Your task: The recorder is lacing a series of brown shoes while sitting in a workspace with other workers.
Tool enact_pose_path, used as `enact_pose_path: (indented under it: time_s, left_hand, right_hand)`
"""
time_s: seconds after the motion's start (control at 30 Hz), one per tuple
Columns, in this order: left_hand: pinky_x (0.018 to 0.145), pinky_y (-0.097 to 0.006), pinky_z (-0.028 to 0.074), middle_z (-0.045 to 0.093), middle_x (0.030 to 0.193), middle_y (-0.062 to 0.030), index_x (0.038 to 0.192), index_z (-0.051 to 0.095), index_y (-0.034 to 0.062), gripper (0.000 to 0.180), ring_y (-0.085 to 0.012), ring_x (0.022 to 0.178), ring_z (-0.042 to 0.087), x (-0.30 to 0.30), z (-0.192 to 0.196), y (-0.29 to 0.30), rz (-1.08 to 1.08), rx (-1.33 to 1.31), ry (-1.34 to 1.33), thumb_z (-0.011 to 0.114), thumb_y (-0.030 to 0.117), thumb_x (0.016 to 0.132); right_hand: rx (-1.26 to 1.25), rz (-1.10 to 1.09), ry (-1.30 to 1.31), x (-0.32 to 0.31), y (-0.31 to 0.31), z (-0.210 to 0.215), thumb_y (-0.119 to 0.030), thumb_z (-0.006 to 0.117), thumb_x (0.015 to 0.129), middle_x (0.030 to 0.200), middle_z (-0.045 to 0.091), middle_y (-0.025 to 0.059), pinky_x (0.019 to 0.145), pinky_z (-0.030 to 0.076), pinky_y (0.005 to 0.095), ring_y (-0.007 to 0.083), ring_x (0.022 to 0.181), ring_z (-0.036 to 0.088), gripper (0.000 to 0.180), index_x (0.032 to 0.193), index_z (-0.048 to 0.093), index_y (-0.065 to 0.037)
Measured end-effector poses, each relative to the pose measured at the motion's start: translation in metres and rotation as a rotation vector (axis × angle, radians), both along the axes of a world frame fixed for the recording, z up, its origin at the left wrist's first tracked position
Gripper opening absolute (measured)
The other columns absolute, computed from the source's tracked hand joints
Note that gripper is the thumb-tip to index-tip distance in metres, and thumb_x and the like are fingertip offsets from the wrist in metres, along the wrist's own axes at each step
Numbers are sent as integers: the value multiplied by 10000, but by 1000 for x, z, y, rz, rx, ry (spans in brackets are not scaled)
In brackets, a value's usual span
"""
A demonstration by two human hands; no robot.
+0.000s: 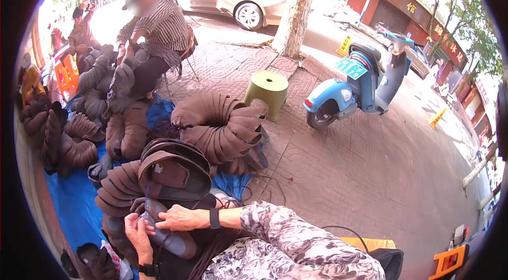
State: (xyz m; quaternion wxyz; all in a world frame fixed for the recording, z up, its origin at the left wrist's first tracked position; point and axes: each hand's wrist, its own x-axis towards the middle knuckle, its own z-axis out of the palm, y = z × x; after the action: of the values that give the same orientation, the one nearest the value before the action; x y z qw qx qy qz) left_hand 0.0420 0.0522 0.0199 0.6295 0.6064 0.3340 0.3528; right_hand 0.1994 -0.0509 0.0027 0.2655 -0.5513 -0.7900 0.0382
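Your two hands meet low in the frame, left of centre, over a grey and dark shoe piece (168, 235) lying in your lap. Your right hand (180, 218) comes in from the right, a dark watch (214, 218) on its wrist, fingers laid flat and close together on top of the piece. Your left hand (138, 233) rises from the bottom edge, also with a dark wristband, fingers curled around the piece's left end, pinching it.

To do this well, hold the left pinch firm and press evenly with the right palm, so the piece stays flat and does not twist as you work it.

Just above your hands sits a stack of brown shoe uppers (169, 171), nested like shells. A larger curved row of uppers (222, 129) arcs at mid-frame, on a blue tarp (71, 200) over brick paving. Upper left, another person (153, 31) sits working among more piles. A green stool (267, 92) and a blue scooter (354, 84) stand beyond.
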Motion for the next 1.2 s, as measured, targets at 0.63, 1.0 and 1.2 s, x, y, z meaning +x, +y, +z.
enact_pose_path:
  time_s: [0.63, 1.0, 1.2]
  left_hand:
    - [738, -334, 467, 627, 897, -149, 971, 630, 21, 157, -276, 813, 603, -10, 13, -1, -657, 925, 524, 593, 96, 838]
    - [634, -395, 464, 554, 785, -139, 794, 601, 11, 124, -313, 738, 562, -33, 42, 52, -72, 1198, 707, 479, 21, 770]
    - [593, -261, 476, 642, 755, -49, 1126, 604, 30, 306, -126, 645, 605, -33, 34, 15, 201, 280, 235, 601, 49, 821]
  right_hand:
    - [94, 91, 262, 2, 7, -15, -103, 689, 608, 812, 529, 109, 594, 435, 416, 322, 723, 569, 358, 900, 484, -81]
    - [-96, 118, 383, 2, -5, 25, -151, 658, 677, 913, 559, 119, 725, 479, 406, 322, 878, 569, 273, 897, 512, -83]
    - [-141, 51, 278, 15, -4, 53, -34, 657, 701, 817, 586, 92, 642, 492, 317, 223, 719, 590, 290, 985, 606, -57]
